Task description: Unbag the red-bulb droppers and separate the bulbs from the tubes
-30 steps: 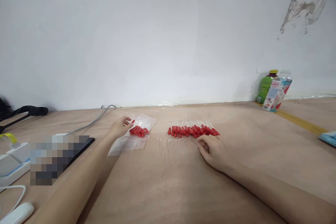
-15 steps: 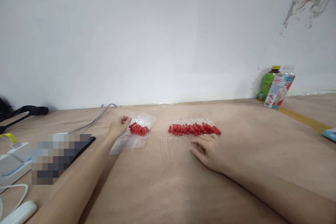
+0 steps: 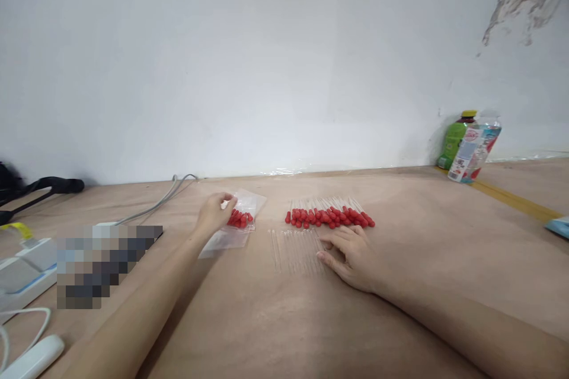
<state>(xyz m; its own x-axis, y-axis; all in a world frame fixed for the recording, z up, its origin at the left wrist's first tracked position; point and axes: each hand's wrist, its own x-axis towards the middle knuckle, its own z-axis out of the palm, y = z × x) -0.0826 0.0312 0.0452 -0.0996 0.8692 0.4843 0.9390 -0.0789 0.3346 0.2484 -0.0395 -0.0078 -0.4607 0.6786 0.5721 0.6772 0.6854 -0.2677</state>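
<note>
My left hand (image 3: pixel 217 213) bends over the left side of a small heap of red rubber bulbs (image 3: pixel 243 218), which lies on clear plastic bags (image 3: pixel 229 243). Its fingers are curled together, and whatever they hold is hidden. Thin clear glass tubes (image 3: pixel 293 251) lie side by side in front of me. My right hand (image 3: pixel 349 251) rests at their right end, thumb and forefinger apart, fingertips touching or close to the last tubes. Just beyond lies a row of droppers (image 3: pixel 326 217), red bulbs toward me and clear tubes pointing to the wall.
At the left are a power strip (image 3: pixel 26 293) with plugs, a blurred-out phone-like thing (image 3: pixel 109 266), a white device (image 3: pixel 38 358) and a grey cable (image 3: pixel 155 204). Two bottles, one green (image 3: pixel 454 139) and one with a printed label (image 3: pixel 473 154), stand back right by the wall (image 3: pixel 284 71).
My left hand has moved right, from beside the red bulbs to over their left part. My right hand has stayed nearly still, its thumb and forefinger slightly further apart.
</note>
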